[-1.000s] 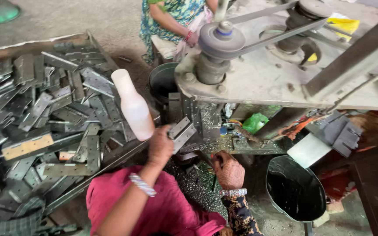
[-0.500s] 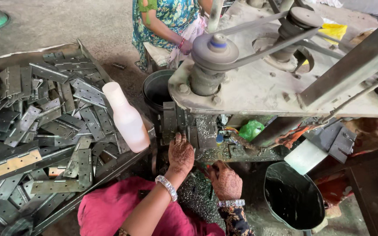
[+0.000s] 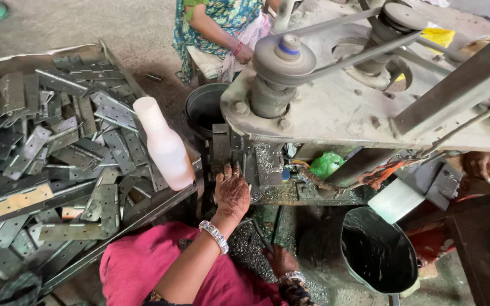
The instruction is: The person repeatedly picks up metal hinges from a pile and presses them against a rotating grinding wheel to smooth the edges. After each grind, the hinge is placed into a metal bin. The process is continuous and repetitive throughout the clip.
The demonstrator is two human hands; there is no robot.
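The machine (image 3: pixel 336 107) filled twelve o'clock; the tray (image 3: pixel 143 212) of hinges (image 3: pixel 58 147) lay at nine; the left hand (image 3: pixel 232 192), earlier lifting a hinge, now pressed flat and empty-looking under the machine; the right hand (image 3: pixel 282 262) hung low, grip unclear.

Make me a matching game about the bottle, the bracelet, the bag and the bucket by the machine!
Things:
1. plastic bottle
2. bracelet on the left hand
3. crumpled bag
4. bucket

Matches:
A. bright green, tucked under the machine table
B. black, at the lower right on the floor
C. pale pink, standing at the edge of the tray of metal plates
D. silvery, around a wrist

Pairs: 1-C, 2-D, 3-A, 4-B
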